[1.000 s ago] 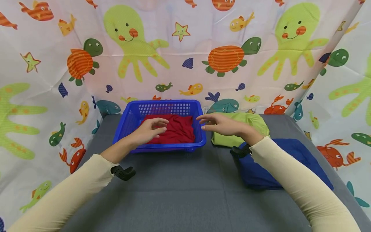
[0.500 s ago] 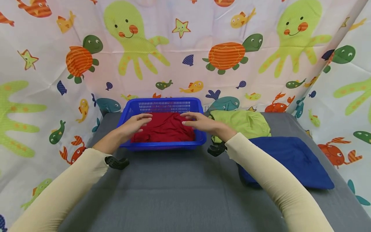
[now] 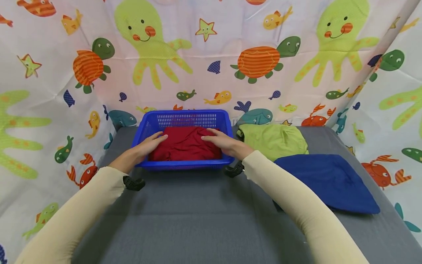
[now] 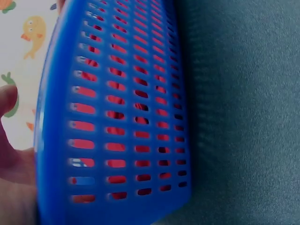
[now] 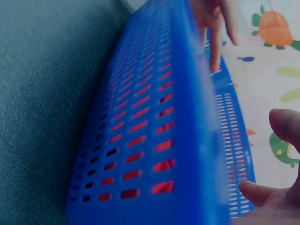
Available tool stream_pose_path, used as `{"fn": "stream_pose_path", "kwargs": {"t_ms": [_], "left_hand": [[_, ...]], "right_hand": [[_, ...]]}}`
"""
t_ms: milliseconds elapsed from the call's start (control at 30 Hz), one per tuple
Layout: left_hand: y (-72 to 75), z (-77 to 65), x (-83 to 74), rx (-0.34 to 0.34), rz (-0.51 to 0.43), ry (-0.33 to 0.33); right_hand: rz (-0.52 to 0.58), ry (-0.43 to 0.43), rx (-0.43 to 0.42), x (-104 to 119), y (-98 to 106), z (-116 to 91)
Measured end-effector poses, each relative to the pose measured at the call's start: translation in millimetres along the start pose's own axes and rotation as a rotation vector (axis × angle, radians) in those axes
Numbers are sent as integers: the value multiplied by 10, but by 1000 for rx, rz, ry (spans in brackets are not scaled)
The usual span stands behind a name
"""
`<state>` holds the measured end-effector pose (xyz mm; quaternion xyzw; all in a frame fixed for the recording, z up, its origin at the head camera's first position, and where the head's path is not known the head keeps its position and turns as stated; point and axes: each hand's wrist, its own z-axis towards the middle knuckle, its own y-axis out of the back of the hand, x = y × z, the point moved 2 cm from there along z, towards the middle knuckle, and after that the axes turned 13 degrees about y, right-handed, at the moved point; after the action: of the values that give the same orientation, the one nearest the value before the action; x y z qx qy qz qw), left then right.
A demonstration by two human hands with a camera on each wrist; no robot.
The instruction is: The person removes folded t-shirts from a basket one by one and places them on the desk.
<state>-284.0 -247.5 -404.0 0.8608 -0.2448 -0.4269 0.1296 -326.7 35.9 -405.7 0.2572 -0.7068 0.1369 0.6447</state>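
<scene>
A blue plastic basket (image 3: 186, 167) with slotted walls holds a crumpled dark red cloth (image 3: 186, 145). My left hand (image 3: 146, 147) reaches over the basket's left side, fingers extended beside the cloth's left edge. Opposite it, my right hand (image 3: 227, 142) reaches over the right side, its fingertips overlapping the cloth's right edge. Neither hand is curled round anything. The left wrist view has the basket's slotted front wall (image 4: 56, 117) with part of the left hand (image 4: 16, 173) behind the rim. In the right wrist view, the right thumb and a finger show beyond the rim (image 5: 197, 140).
To the right of the basket lies a folded lime green cloth (image 3: 273, 141). A dark blue cloth (image 3: 329, 181) lies nearer, partly behind the right sleeve (image 3: 296, 209). The grey table (image 3: 191, 220) is bounded by a sea-animal curtain (image 3: 204, 69) at the back and sides.
Both hands have moved left, the right one from beside the basket's right rim to over the red cloth's edge. They have come down into the basket, and the thumbs now point inward.
</scene>
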Motion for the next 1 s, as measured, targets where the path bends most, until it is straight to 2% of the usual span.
{"fn": "stream_pose_path", "kwargs": {"t_ms": [233,333,633,867,1000], "left_hand": [[28,104,18,41,-8,16],[37,151,43,66,-5,39],[85,235,65,90,19,73],[69,263,54,51,139,14],[39,284,66,70,201,-27]], "right_hand": [[-183,-53,-27,-48,-68,86],[-228,-68,-43,-76,-80,104],[-200,-63,-72,-111,-85,165],[-177,-85,-80,-129,-90,181],[-180,-101,-51,-141,-106,179]]}}
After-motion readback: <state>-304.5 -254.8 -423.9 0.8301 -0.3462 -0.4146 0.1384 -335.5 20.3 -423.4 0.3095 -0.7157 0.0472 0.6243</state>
